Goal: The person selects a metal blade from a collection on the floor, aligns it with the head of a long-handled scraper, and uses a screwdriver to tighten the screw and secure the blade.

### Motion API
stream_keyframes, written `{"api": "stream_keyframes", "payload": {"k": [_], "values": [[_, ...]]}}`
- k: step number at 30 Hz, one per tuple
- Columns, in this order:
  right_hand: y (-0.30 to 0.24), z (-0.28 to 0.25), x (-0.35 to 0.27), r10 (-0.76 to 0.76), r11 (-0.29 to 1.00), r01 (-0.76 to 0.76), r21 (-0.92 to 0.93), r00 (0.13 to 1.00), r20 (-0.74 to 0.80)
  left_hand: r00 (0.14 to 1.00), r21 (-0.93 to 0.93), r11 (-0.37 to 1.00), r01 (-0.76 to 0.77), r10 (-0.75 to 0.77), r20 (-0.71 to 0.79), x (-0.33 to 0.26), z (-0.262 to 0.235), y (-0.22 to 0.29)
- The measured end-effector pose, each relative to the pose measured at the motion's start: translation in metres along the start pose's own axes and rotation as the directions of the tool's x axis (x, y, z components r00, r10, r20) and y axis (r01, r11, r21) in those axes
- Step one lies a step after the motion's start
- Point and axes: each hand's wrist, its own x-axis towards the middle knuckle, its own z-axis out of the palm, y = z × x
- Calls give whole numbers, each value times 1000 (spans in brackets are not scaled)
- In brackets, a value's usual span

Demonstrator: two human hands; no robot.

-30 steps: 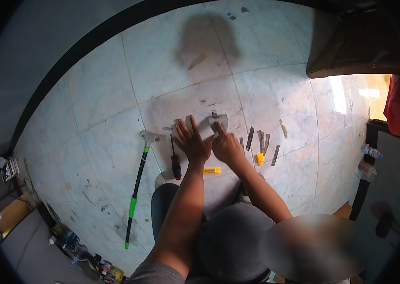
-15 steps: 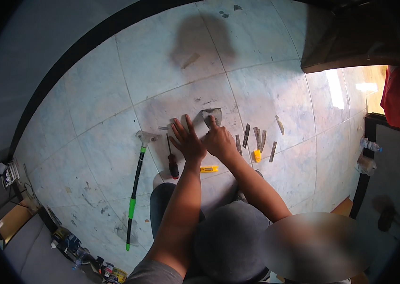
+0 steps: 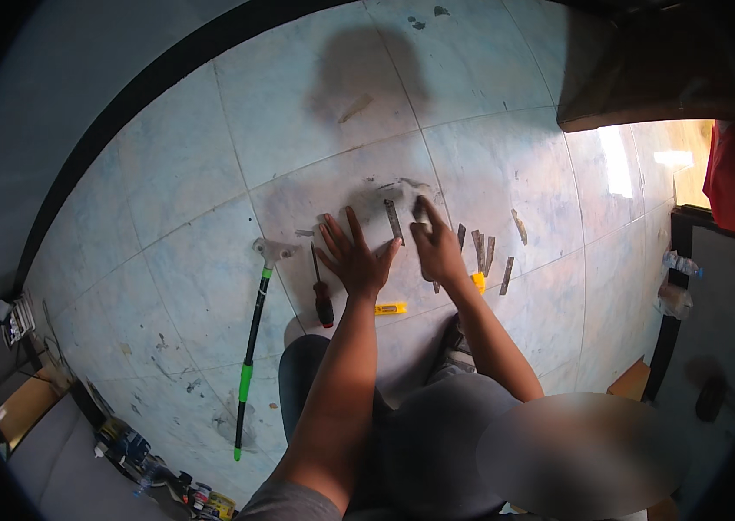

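Note:
My left hand (image 3: 353, 260) lies flat on the tiled floor with its fingers spread, holding nothing. Its thumb tip touches the lower end of a narrow dark metal strip (image 3: 393, 219). To the right, my right hand (image 3: 441, 250) is closed, its index finger stretched forward along a putty knife (image 3: 420, 207) whose wide metal blade is smeared by motion; the handle is hidden in the palm. Left of my left hand lies a screwdriver (image 3: 323, 304) with a black and red handle. A yellow utility knife (image 3: 391, 308) rests between my forearms.
Several dark strips (image 3: 480, 252) and a yellow plastic piece (image 3: 478, 282) lie right of my right hand. A green and black pole (image 3: 251, 334) with a flat head is at the left. Bottles and cans (image 3: 198, 497) line the lower left; a dark piece of furniture (image 3: 637, 74) stands upper right.
My right hand has moved right with the putty knife, off the spot before my left hand. The dark strip there is now uncovered. My left thumb has spread outward.

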Motion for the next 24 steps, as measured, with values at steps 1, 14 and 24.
{"api": "stream_keyframes", "payload": {"k": [1,14,24], "values": [[1,-7,-8,48,999,-48,2,999,-1,1000,13,1000,6,-6,-8,1,0,-2],[69,-83,-105,68,992,-69,-103,998,-9,812,168,795,-583,580,70,72,-53,-20],[65,-87,-129,97,990,-89,-112,993,69,856,372,779,-505,507,100,29,-42,-2]]}}
